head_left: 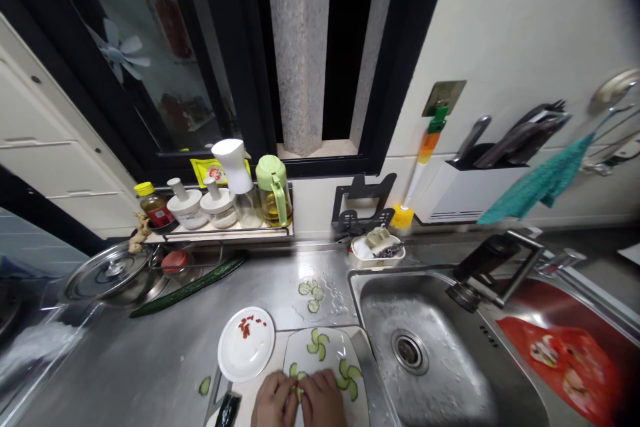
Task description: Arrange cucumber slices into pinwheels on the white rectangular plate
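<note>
My left hand and my right hand are pressed together at the near end of a white rectangular plate, fingers pinched around green cucumber slices. On the plate lie cucumber slices arranged in small flower shapes. A small round white dish with red goji berries stands just left of the plate. A knife with a black handle lies to the left of my left hand.
Loose cucumber slices lie on the wet steel counter, with a long whole cucumber further left. A steel sink with a black faucet is at right. Condiment bottles stand on a rack behind, next to a pot lid.
</note>
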The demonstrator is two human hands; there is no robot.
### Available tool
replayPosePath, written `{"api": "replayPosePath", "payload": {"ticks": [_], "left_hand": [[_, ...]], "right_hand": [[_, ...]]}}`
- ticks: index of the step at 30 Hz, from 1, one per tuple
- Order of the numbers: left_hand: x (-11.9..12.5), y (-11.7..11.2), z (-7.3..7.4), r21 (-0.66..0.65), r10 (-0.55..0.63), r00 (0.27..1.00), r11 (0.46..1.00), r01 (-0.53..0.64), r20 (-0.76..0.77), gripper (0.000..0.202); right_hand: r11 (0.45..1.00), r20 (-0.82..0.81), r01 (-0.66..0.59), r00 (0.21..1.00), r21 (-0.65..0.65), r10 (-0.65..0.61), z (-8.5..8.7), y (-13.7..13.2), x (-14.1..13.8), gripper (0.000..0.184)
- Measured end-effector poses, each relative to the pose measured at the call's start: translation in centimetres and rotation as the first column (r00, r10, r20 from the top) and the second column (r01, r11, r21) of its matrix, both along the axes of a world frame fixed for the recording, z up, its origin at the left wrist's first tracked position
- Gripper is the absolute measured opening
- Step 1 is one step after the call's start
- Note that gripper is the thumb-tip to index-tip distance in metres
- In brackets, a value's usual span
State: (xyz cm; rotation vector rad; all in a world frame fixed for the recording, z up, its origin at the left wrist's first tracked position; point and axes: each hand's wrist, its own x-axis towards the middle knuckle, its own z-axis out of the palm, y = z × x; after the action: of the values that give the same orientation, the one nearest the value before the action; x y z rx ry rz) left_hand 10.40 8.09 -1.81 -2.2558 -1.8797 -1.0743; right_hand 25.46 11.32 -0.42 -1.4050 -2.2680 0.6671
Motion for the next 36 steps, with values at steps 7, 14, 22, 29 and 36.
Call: {"api": "replayPosePath", "payload": {"ticks": [7, 14, 22, 29, 36], "left_hand": [[0.0, -0.1, 0.3, -0.017, 0.015, 1.000, 1.000, -0.015, 0.002, 0.023], [-0.1, -0.1, 0.8, 0.009, 0.031, 0.999, 0.999, -0.031, 0.013, 0.024], [-5.5, -0.1, 1.7, -0.198, 0.379, 0.922, 0.912, -0.359, 0.076, 0.027], [-10.2, 3.4, 5.2, -0.668, 0.660, 0.750, 0.540, -0.513, -0.042, 0.037], [-10.7, 6.0, 5.9, -0.726, 0.629, 0.770, 0.479, -0.493, -0.107, 0.046]], "right_hand": [[0.999, 0.017, -0.004, 1.000, 0.045, 0.003, 0.2, 0.0, 0.3, 0.020], [0.999, 0.044, -0.004, 0.999, 0.046, 0.002, 0.3, 0.0, 0.4, 0.020], [0.998, 0.063, 0.028, 0.998, 0.064, -0.032, -0.8, 0.0, 0.8, 0.022], [0.986, 0.109, -0.020, 0.994, 0.164, 0.002, -1.9, -0.2, 1.2, 0.019], [0.972, 0.113, -0.038, 0.994, 0.233, 0.011, -1.7, -0.1, 1.4, 0.022]]}}
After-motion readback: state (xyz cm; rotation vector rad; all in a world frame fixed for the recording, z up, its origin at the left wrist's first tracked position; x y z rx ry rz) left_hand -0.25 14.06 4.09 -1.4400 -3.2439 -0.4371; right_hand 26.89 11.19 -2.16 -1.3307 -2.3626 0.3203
